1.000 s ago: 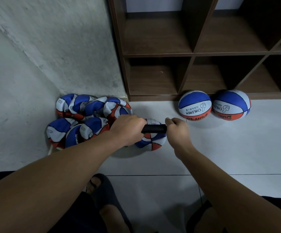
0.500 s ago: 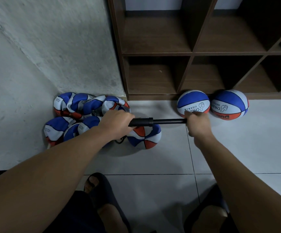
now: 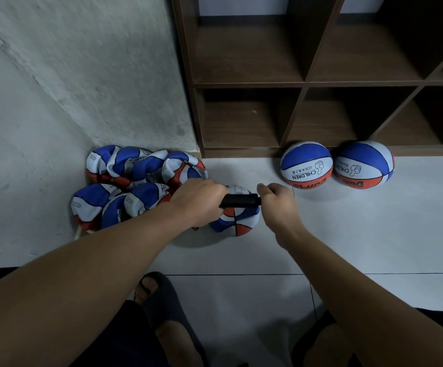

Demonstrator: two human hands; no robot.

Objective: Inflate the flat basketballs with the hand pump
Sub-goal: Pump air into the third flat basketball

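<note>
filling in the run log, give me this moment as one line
left hand grips pump barrel | right hand grips handle, pushed in | ball being pumped under pump | flat pile left | two round balls by shelf

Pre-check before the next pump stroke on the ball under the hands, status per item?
1. Left hand grips the barrel of the hand pump: ok.
2. Right hand grips the pump handle end, fingers curled: ok; the handle itself is hidden by the hand.
3. Pump closed, no rod showing between the hands: ok, ready to draw out.
4. Needle seated in the ball being filled: cannot tell, hidden under the left hand.
5. That ball is full: not ok, it looks soft and creased beside the two round balls by the shelf.
6. Room to pull rightward over the floor: ok.
</note>
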